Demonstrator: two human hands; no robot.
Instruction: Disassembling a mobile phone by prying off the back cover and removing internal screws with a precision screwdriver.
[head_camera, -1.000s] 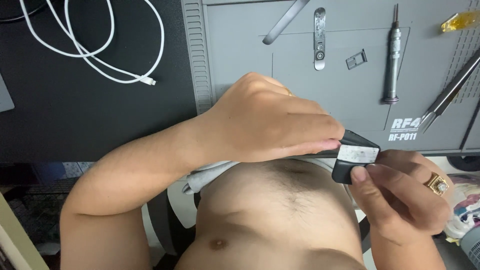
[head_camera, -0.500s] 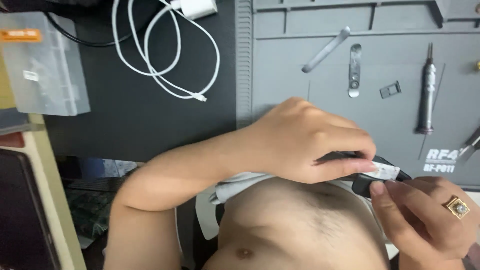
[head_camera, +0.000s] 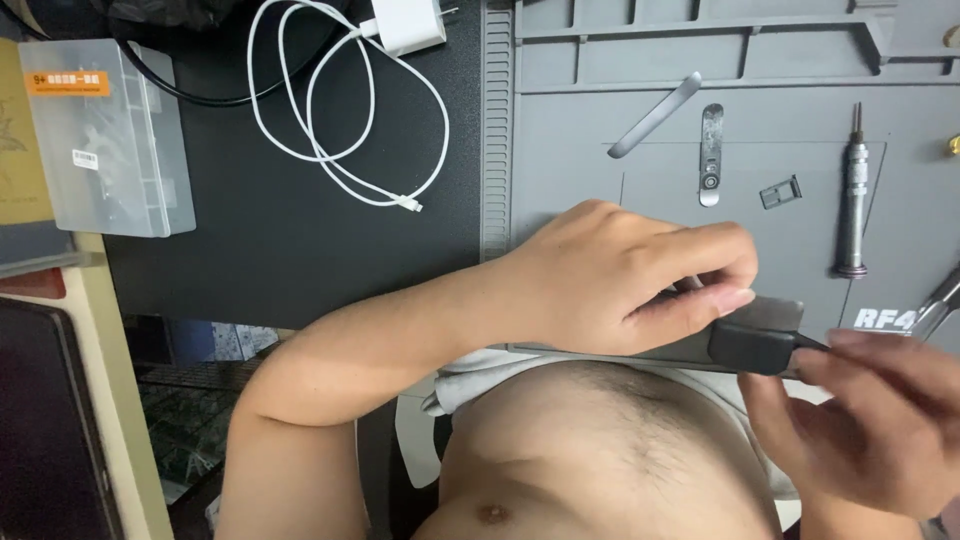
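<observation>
Black and slab-like, the small device (head_camera: 765, 342) sits at the near edge of the grey work mat (head_camera: 600, 190), held up between both hands just in front of the person's bare torso. Its long axis runs roughly left to right across the view, tilted slightly down toward the right. The left hand (head_camera: 620, 275) comes in from the left with the forearm lying across the mat's edge; its fingers are curled together and the thumb presses along the device's upper left end, so it pinches that end from above. The right hand (head_camera: 870, 420) comes up from the lower right, fingers (head_camera: 860, 345) loosely bunched, their tips touching the device's right end and underside. The device thus lies between the two hands, to the right of the left fingertips and to the upper left of the right ones; the left hand covers more of it and seems the firmer hold, though the contact under the thumb is partly hidden.

Farther back on the mat lie a flat metal pry tool (head_camera: 655, 113), a short metal bar with a hole (head_camera: 710, 155), a small tray-like part (head_camera: 780, 192) and a precision screwdriver (head_camera: 853, 190), all well apart from the hands. On the dark desk to the left are a coiled white cable (head_camera: 330, 130) with its charger plug (head_camera: 408, 24) and a clear plastic box (head_camera: 105, 140).
</observation>
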